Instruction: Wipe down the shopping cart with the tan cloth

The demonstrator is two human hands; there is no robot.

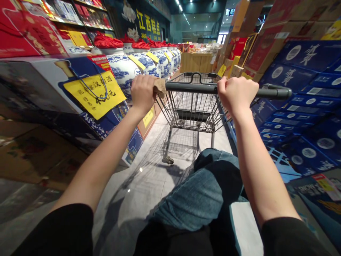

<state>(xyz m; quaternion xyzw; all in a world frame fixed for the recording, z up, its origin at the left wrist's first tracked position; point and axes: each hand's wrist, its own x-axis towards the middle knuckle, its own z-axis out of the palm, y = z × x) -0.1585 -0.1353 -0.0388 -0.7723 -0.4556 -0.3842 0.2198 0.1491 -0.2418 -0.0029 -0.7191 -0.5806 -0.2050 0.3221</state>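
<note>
A metal shopping cart (197,106) stands in front of me, its wire basket showing nothing inside. Its dark handle bar (191,87) runs across the view. My left hand (144,93) is closed around the left end of the bar, next to a brown wrapping (160,87) on it. My right hand (237,94) is wrapped round the bar right of its middle, and the bar's end sticks out beyond it. Both arms are stretched forward.
Blue boxes (298,81) are stacked close on the right. On the left are blue-and-white jars (121,67) with red cloth tops and boxes with a yellow sign (96,93). A wooden counter (195,62) stands ahead, beyond the tiled aisle (149,174).
</note>
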